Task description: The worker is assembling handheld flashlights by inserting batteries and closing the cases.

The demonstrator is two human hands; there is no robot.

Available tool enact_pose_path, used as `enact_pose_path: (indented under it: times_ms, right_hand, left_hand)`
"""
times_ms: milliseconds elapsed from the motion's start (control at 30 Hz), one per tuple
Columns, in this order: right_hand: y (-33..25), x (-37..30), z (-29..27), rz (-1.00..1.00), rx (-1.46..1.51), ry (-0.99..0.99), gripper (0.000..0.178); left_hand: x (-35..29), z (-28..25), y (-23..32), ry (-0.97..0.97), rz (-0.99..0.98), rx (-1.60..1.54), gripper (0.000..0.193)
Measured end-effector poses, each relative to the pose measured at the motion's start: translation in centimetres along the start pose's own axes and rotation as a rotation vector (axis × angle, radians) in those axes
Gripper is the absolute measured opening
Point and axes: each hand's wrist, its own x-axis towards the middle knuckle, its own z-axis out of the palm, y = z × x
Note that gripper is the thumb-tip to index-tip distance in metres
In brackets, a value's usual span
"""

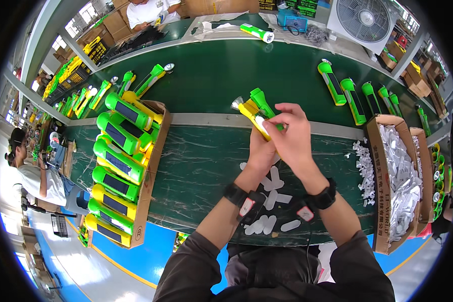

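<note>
In front of me, above the workbench, my left hand (pixel 261 153) is closed around a yellow and green flashlight (pixel 246 111). Its shiny lamp head points up and left, and its green part leans beside the yellow body. My right hand (pixel 296 135) meets it from the right, thumb and forefinger at a small white oval piece (pixel 261 122) on the yellow body. Whether that piece is fixed or loose there I cannot tell. Several flat white oblong pieces (pixel 270 200) lie scattered on the green mat below my wrists.
A cardboard box (pixel 158 136) heaped with flashlights stands at the left. On the right, another box (pixel 382 229) holds white plastic pieces, with small white parts (pixel 366 173) beside it. Flashlights (pixel 332 83) line the green belt (pixel 206 75). Co-workers sit at far left and across the belt.
</note>
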Motion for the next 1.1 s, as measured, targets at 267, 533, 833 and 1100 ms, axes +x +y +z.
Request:
enact_pose_path:
  times_ms: [267, 533, 833, 1100]
  right_hand:
    - [-0.8, -0.5, 1.6, -0.068, -0.004, 0.062, 0.009]
    - [-0.3, -0.5, 1.7, -0.162, -0.191, 0.096, 0.011]
    - [-0.7, -1.4, -2.0, -0.247, 0.004, 0.057, 0.019]
    - [2.1, -3.7, -5.1, 0.327, 0.5, -0.271, 0.038]
  left_hand:
    - [-0.3, -0.1, 0.2, 0.034, 0.159, 0.268, 0.044]
    - [-0.2, 0.5, 0.1, 0.05, 0.209, 0.287, 0.043]
    - [-0.6, 0.5, 0.5, -0.001, 0.106, 0.137, 0.036]
    - [-0.4, -0.3, 0.7, 0.029, -0.11, -0.157, 0.035]
